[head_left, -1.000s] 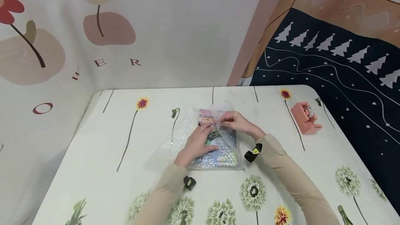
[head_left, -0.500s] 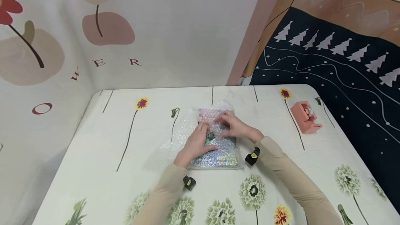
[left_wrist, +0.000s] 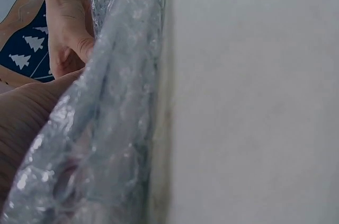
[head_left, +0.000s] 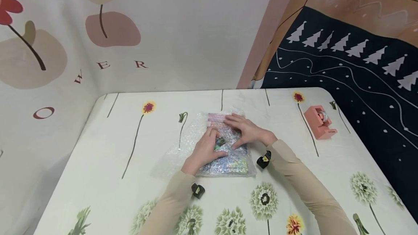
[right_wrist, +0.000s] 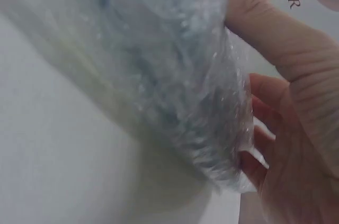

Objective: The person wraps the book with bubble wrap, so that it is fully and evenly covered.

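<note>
A flat rectangular item with a colourful picture surface (head_left: pixel 236 165) lies in clear bubble wrap (head_left: pixel 190 139) mid-table. Whether it is a book or a box cannot be told through the plastic. My left hand (head_left: pixel 205 148) rests on its left part, thumb stretched toward the middle. On the upper right, my right hand (head_left: pixel 249 130) lies on the wrap with fingers spread. In the left wrist view the wrapped edge (left_wrist: pixel 124 81) stands close to the camera. The right wrist view shows right fingers (right_wrist: pixel 265 97) along the edge of the plastic (right_wrist: pixel 180 70).
A salmon-pink tape dispenser (head_left: pixel 317 124) with a roll of clear tape stands at the right of the table. The white tablecloth (head_left: pixel 98 177) has printed flowers. Loose bubble wrap spreads to the left of the package. Fabric-covered walls (head_left: pixel 196 39) rise behind the table.
My right hand has let go of the pinched wrap, shifted slightly left and spread its fingers over it. The flap now lies flatter over the item. My left hand has barely moved.
</note>
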A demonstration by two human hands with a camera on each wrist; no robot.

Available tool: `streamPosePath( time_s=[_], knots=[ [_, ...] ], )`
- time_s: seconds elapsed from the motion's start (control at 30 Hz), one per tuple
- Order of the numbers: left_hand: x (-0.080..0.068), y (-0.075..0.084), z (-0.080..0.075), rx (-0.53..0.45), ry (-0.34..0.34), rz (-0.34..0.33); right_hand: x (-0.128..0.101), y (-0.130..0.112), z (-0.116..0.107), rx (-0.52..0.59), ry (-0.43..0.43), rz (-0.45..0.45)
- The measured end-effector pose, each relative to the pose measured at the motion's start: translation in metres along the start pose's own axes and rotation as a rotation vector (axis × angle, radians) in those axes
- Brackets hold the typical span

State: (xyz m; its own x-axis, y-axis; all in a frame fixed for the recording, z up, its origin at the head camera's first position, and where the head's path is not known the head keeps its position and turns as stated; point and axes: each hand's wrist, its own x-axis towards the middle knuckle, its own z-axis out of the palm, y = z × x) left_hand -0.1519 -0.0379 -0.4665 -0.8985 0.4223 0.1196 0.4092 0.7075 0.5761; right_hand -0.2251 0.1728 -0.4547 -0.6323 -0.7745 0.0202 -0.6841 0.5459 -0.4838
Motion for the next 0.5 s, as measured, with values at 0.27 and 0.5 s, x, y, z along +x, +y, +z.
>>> streamPosePath(
  time_s=[0.27, 0.5],
  knots=[
    [-0.005, -0.003, -0.004, 0.010, 0.019, 0.024, 0.001, -0.004, -0.001, -0.014, -0.028, 0.018],
    [-0.034, -0.019, -0.039, 0.039, 0.120, -0.093, -0.001, -0.007, -0.004, -0.014, -0.047, 0.045]
  ],
)
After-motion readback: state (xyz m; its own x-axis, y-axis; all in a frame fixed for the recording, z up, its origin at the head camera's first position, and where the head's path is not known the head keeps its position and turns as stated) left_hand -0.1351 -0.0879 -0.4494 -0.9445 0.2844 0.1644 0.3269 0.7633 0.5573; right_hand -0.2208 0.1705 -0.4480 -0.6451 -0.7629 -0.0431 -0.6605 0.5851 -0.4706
